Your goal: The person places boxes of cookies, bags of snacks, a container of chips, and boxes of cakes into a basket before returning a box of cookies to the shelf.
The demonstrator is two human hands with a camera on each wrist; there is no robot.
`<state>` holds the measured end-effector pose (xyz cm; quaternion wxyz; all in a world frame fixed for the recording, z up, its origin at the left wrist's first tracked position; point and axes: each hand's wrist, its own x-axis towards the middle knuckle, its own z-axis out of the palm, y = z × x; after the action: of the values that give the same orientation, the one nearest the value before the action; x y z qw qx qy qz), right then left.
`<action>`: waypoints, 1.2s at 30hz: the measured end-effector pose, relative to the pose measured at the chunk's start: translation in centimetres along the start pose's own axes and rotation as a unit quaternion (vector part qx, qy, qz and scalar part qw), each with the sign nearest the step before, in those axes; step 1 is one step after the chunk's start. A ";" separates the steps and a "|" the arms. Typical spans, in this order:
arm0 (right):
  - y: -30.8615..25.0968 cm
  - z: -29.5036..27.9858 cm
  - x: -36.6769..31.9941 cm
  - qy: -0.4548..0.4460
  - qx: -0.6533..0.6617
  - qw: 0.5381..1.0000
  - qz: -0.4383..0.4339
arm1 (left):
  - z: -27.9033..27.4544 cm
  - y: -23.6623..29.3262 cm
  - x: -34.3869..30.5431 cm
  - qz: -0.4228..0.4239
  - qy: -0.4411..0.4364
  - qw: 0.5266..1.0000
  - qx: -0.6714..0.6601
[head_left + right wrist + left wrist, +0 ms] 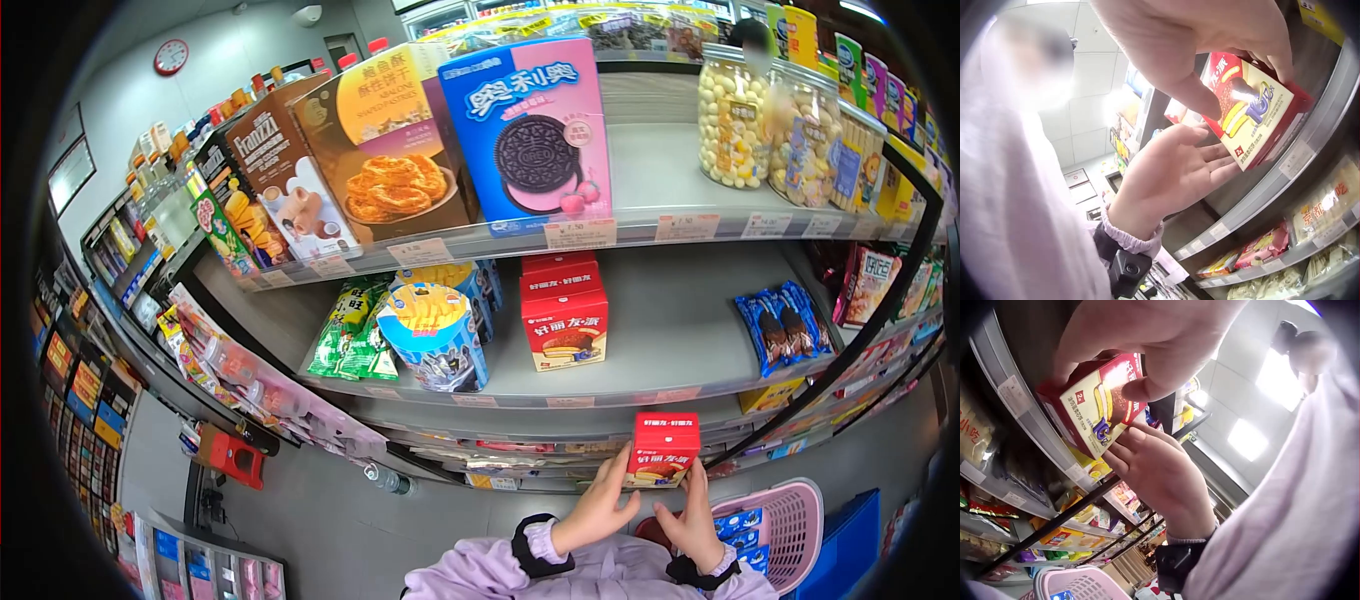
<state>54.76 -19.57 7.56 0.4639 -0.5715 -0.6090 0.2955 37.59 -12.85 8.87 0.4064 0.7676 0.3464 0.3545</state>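
Both my hands hold a red and cream box of chocolate pies (665, 452) in front of the lower shelves. My left hand (598, 508) grips its left side, with the thumb across the printed front in the left wrist view. On the other side is my right hand (694, 524), its thumb on the front (1254, 103) and fingers over the edge in the right wrist view. A matching stack of red pie boxes (564, 312) stands on the middle shelf, above and left of my hands.
A pink basket (808, 530) with blue packs (742, 530) is at my lower right, beside a blue bin (848, 545). The middle shelf (660, 340) holds snack tubs (437, 335) and a blue biscuit pack (783, 328). A black rack post (850, 350) slants on the right.
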 end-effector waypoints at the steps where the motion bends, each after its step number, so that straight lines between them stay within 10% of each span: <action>1: -1.0 -0.5 -0.2 -0.021 -0.009 1.000 -0.009 | -0.7 0.8 -0.7 -0.009 -0.010 0.999 -0.034; 12: -9.3 -2.1 3.5 -0.076 -0.024 0.977 -0.199 | -7.3 7.0 -2.7 0.109 0.095 0.980 0.134; 36: -11.4 3.0 14.8 -0.066 -0.005 0.971 -0.228 | -13.2 3.1 6.0 0.077 0.212 0.970 0.084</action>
<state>48.44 -6.61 19.89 0.4751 -0.3985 -0.7541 0.2162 30.46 -4.29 18.62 0.2288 0.7306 0.3929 0.5094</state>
